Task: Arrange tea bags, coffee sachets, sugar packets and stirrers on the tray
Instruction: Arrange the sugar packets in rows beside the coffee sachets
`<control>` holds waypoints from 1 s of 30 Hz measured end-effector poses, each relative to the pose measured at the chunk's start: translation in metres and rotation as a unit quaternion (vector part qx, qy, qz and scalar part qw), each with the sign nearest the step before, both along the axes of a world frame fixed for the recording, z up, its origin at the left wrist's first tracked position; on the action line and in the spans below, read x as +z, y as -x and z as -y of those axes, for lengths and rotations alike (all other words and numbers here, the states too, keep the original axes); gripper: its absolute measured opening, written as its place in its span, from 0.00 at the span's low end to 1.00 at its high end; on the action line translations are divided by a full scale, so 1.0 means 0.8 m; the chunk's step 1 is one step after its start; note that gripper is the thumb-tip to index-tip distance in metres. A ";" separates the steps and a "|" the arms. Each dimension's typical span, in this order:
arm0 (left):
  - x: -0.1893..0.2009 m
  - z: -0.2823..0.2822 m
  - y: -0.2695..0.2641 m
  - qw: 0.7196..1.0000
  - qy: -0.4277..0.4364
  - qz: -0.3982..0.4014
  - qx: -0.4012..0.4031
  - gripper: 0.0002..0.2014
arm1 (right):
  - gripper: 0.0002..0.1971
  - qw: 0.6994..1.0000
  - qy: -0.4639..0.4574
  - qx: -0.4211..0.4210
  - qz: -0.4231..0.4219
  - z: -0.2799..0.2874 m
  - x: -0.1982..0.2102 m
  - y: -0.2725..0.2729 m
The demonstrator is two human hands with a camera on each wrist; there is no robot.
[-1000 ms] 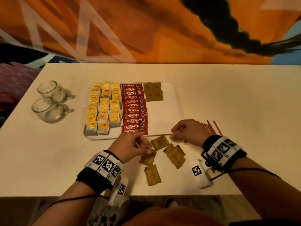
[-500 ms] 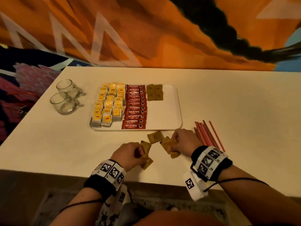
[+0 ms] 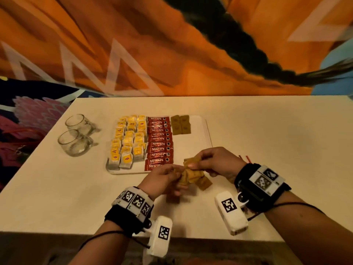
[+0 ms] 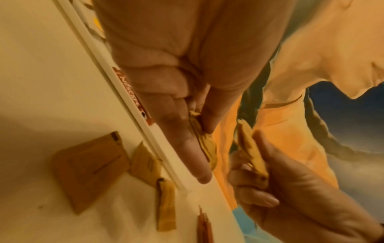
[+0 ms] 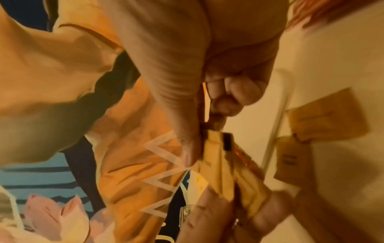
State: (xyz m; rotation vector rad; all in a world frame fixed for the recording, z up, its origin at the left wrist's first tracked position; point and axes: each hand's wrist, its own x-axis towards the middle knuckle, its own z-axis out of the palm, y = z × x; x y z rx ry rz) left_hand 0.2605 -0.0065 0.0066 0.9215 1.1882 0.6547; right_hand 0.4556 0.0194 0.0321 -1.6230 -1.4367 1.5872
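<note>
Since half a second ago, both hands have been lifted off the table and brought together just near of the tray (image 3: 208, 134), and loose brown sugar packets (image 3: 205, 183) have been gathered up. A small stack is pinched between thumb and fingers of the left hand (image 3: 162, 178), another by the right hand (image 3: 215, 163); a few packets are left on the table beneath. Tea bags (image 3: 127, 142) and Nescafé sachets (image 3: 159, 144) are already lined up, with four sugar packets at the far end. The two stacks should be squared into one before being laid down, edges aligned with that brown column. Red stirrers (image 3: 246, 158) are left right of the tray.
</note>
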 end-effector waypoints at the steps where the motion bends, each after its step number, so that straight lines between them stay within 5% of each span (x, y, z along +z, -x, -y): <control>1: 0.004 -0.005 0.001 1.000 0.012 0.022 0.002 0.09 | 0.12 1.000 0.003 -0.013 -0.008 -0.005 0.001 0.008; 5: 0.015 -0.023 0.014 0.993 0.043 0.110 0.031 0.14 | 0.14 0.998 0.010 -0.063 -0.027 -0.021 0.002 0.034; 9: 0.014 -0.042 0.035 0.997 -0.028 0.066 0.004 0.08 | 0.11 0.982 0.045 -0.089 -0.158 -0.034 0.012 0.049; 16: 0.005 -0.069 0.083 0.995 0.010 0.085 0.050 0.12 | 0.08 0.956 0.030 -0.152 -0.249 -0.054 0.025 0.060; 21: 0.012 -0.091 0.100 0.996 0.019 0.082 0.022 0.10 | 0.07 0.983 -0.104 -0.100 -0.110 -0.067 0.017 0.084; 25: 0.018 -0.107 0.107 0.996 0.008 0.090 -0.012 0.12 | 0.08 0.974 -0.225 -0.026 0.022 -0.071 0.015 0.101; 30: 0.012 -0.128 0.110 0.996 0.022 0.088 0.007 0.18 | 0.11 0.965 -0.256 0.001 0.049 -0.086 0.010 0.102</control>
